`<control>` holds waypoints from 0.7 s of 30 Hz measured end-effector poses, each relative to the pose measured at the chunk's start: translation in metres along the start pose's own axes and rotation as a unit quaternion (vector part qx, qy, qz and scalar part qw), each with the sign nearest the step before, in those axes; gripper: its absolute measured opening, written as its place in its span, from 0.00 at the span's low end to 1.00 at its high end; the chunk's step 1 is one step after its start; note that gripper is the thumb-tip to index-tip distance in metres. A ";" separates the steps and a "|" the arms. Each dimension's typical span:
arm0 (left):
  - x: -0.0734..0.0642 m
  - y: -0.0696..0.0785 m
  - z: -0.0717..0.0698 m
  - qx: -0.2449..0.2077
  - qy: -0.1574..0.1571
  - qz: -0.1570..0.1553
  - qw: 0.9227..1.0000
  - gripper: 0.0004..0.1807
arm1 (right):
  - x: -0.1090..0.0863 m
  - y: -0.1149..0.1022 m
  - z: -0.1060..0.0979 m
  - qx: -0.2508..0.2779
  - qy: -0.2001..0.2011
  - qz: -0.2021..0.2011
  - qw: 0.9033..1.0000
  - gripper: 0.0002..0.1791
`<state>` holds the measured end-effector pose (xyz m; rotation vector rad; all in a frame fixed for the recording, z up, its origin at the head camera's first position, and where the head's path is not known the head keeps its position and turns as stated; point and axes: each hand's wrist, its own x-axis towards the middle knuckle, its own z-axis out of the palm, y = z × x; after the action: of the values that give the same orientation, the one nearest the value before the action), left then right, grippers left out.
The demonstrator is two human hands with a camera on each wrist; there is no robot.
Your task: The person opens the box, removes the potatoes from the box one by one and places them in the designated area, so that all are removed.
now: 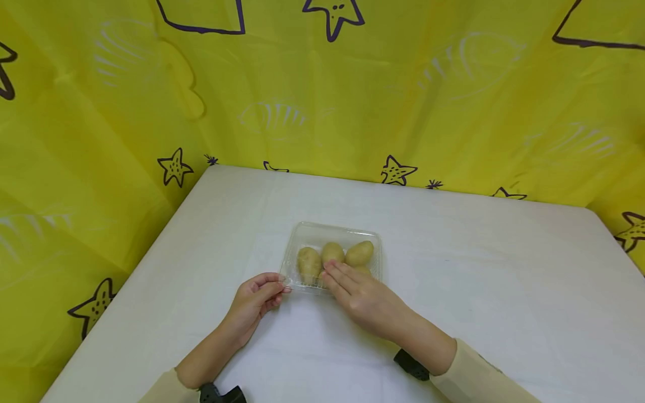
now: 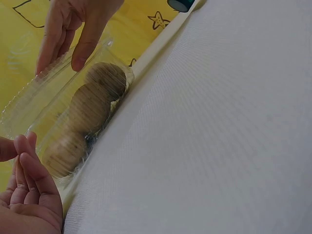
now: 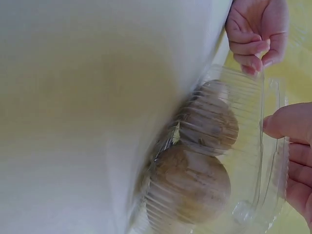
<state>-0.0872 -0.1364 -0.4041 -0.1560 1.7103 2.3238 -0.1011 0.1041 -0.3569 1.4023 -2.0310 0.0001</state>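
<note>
A clear plastic container [image 1: 332,232] lies on the white table with several potatoes [image 1: 309,263] inside. Its ribbed wall shows the potatoes [image 3: 190,183] in the right wrist view, where a second clear edge [image 3: 279,168] runs above the rim. With thumb and fingertips, my left hand [image 1: 259,299] pinches the near left corner. My right hand [image 1: 365,302] lies across the near side, its fingers straight over the top and covering part of the potatoes. Its thumb [image 2: 87,46] is at the near rim in the left wrist view.
White cloth covers the table [image 1: 478,268]. A yellow curtain [image 1: 378,101] with starfish and fish drawings hangs along the back and left. Black straps [image 1: 413,364] are on both wrists. A dark green object [image 2: 180,5] is partly seen at the top of the left wrist view.
</note>
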 end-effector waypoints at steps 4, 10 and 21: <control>-0.001 0.000 -0.002 -0.006 -0.006 0.004 1.000 0.05 | -0.004 0.000 -0.002 -0.005 0.017 0.006 1.000 0.26; -0.001 -0.001 -0.001 -0.003 -0.013 0.004 1.000 0.06 | -0.019 0.001 -0.006 -0.002 0.035 0.028 0.999 0.22; -0.001 -0.001 -0.002 0.003 -0.008 0.003 1.000 0.07 | -0.030 0.005 -0.006 -0.026 0.056 0.027 0.998 0.19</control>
<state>-0.0861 -0.1387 -0.4053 -0.1313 1.7118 2.3174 -0.0955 0.1332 -0.3656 1.2867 -1.9615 0.0487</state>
